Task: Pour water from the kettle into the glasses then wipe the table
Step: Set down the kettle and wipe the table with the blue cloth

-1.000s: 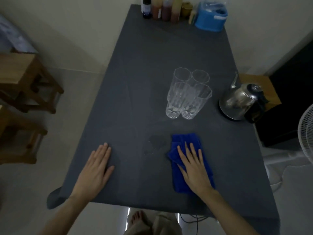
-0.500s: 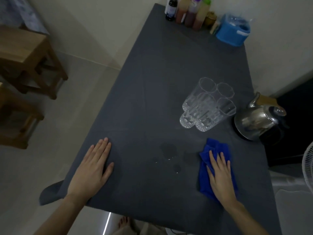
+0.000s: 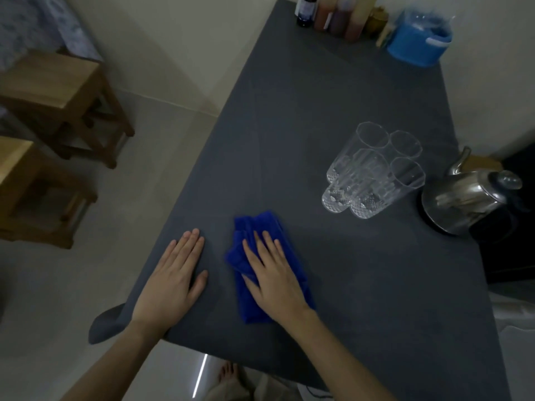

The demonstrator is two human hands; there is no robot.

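A folded blue cloth (image 3: 262,227) lies on the dark grey table (image 3: 304,111) near its front edge. My right hand (image 3: 275,279) presses flat on the cloth, fingers spread. My left hand (image 3: 170,285) rests flat on the bare table just left of the cloth, holding nothing. Several clear glasses (image 3: 373,172) stand clustered at the right middle of the table. A steel kettle (image 3: 472,198) sits on its dark base at the table's right edge, beside the glasses.
Bottles (image 3: 333,13) and a blue container (image 3: 419,39) stand at the table's far end against the wall. Two wooden stools (image 3: 60,102) stand on the floor to the left. A dark cabinet (image 3: 518,227) is at the right.
My right hand has slid the blue cloth leftward across the front of the table, over the wet patch, ending beside my left hand. The left hand has stayed put.
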